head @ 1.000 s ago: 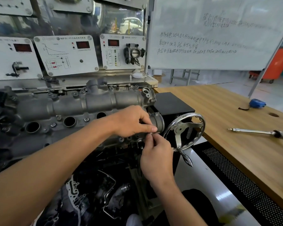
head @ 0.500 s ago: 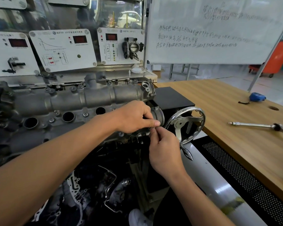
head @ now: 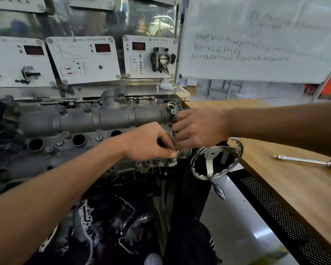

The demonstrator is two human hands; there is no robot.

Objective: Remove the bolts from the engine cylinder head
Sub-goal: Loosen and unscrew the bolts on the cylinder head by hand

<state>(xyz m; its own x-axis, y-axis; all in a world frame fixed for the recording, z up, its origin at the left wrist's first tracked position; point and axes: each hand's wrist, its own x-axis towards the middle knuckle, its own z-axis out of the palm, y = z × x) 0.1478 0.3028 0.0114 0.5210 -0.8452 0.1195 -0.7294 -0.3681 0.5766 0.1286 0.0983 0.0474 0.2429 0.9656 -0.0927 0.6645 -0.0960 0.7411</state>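
Observation:
The grey engine cylinder head (head: pixel 113 119) lies across the stand, with small bolts (head: pixel 99 138) still seated along its front flange. At the head's right end, my left hand (head: pixel 151 142) pinches a small metal bolt (head: pixel 177 150) between thumb and fingertips. My right hand (head: pixel 197 129) reaches in from the right. Its fingers curl against that same end of the head and meet my left fingertips. What the right fingers hold is hidden.
A chrome handwheel (head: pixel 216 159) with a pointed handle sticks out just right of the hands. A long metal wrench (head: pixel 304 160) lies on the wooden table (head: pixel 275 188). White instrument panels (head: pixel 82 58) and a whiteboard (head: pixel 256 39) stand behind the engine.
My right arm swung from below the hands to come in from the right, and the hand now sits higher against the head's end. My left hand stays pinching at the same spot.

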